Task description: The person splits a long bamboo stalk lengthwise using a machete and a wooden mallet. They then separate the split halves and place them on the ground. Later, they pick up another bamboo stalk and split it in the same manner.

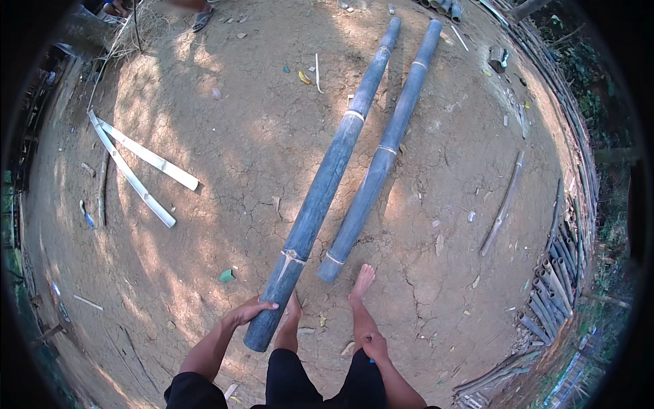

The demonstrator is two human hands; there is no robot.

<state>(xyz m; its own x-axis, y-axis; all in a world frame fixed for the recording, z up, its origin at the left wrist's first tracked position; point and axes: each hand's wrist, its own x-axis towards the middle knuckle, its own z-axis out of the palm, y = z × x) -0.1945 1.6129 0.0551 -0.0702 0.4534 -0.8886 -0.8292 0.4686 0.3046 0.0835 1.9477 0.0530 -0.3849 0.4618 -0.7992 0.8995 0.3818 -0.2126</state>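
A thick grey-blue bamboo pole [327, 170] with pale node rings runs from near my feet toward the far side. My left hand [253, 311] grips it close to its near end, the thumb lying on top; the fingers beneath are hidden. That near end appears lifted off the ground. My right hand [375, 347] is closed in front of my right knee. A small dark tip and a bit of blue show by it, but what it holds cannot be made out. A second bamboo pole [371, 180] lies on the dirt just right of the first.
Two split pale bamboo strips [146, 157] lie at the left. A thin bamboo stick [503, 204] rests at the right, near a stack of cut bamboo pieces [555, 286]. More bamboo tubes [443, 7] lie at the far edge. Another person's sandalled foot [202, 19] stands far left on cracked dirt.
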